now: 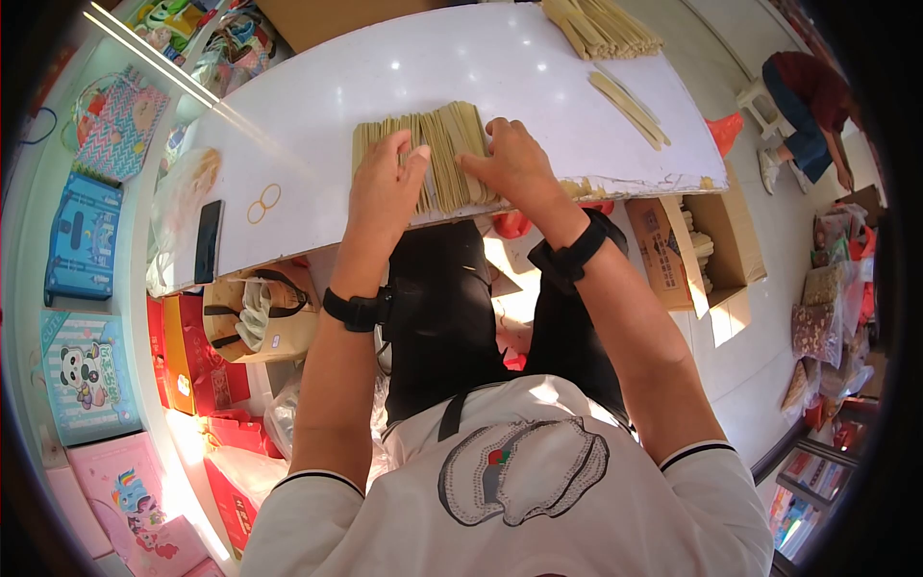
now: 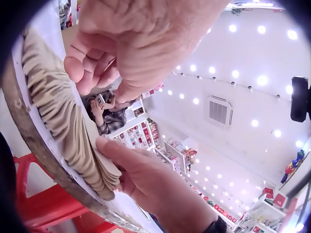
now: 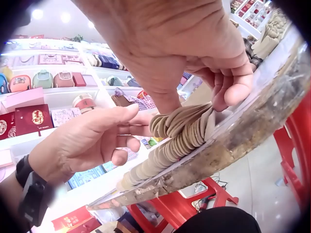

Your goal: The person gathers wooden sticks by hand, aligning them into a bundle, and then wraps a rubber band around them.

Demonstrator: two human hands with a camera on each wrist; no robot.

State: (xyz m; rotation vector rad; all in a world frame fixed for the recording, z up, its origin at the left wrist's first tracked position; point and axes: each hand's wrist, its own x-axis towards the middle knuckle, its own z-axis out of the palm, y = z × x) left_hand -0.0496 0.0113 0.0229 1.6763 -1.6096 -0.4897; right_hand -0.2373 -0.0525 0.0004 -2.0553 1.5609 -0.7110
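Observation:
A row of flat wooden sticks [image 1: 437, 159] with rounded ends stands packed on edge along the white table's near edge. My right hand [image 1: 519, 168] holds a bunch at the row's right end between thumb and bent fingers; in the right wrist view these sticks [image 3: 180, 120] rise above the others. My left hand [image 1: 385, 188] hovers over the left part of the row, its fingers loosely bent. From the right wrist view, the left hand [image 3: 92, 136] has thumb and fingers apart, fingertips right beside the raised sticks.
Two rubber bands [image 1: 264, 203] and a phone [image 1: 208, 240] lie left on the table [image 1: 288, 106]. Loose sticks [image 1: 627, 108] and a larger bundle [image 1: 601, 29] lie to the right. Below stands an open cardboard box [image 1: 668, 255]. Another person [image 1: 812, 106] bends over at the far right.

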